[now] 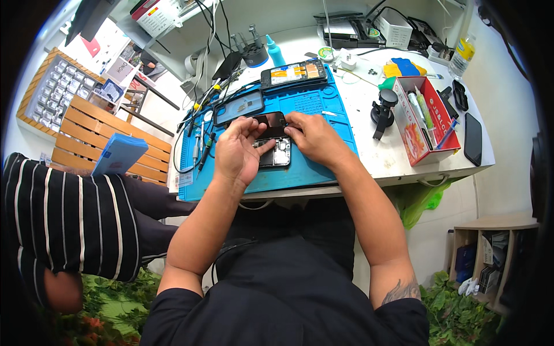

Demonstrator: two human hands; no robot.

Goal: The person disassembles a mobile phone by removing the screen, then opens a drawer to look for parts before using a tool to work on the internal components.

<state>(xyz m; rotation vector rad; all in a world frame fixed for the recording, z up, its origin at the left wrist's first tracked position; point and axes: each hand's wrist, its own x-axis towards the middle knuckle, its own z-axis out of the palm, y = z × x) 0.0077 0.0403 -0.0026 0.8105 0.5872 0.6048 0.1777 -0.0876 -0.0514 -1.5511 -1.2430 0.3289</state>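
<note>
A dark phone screen (269, 125) is tilted up over an opened phone body (281, 153), whose inner parts show. My left hand (238, 154) is closed at the screen's left edge, palm partly up, with one finger stretched across to the phone body. At the right edge, my right hand (316, 138) pinches the screen between thumb and fingers. Both lie over the blue work mat (323, 170). Just beyond is an empty-looking phone frame (242, 106), and farther back a second opened phone (293, 74).
Thin screwdrivers (205, 151) and cables lie left of the hands. A blue squeeze bottle (274, 52) stands at the back. To the right are a black suction mount (383, 113), a red box (424, 121) of pens and a dark phone (473, 138). Another person in stripes (75, 213) is at left.
</note>
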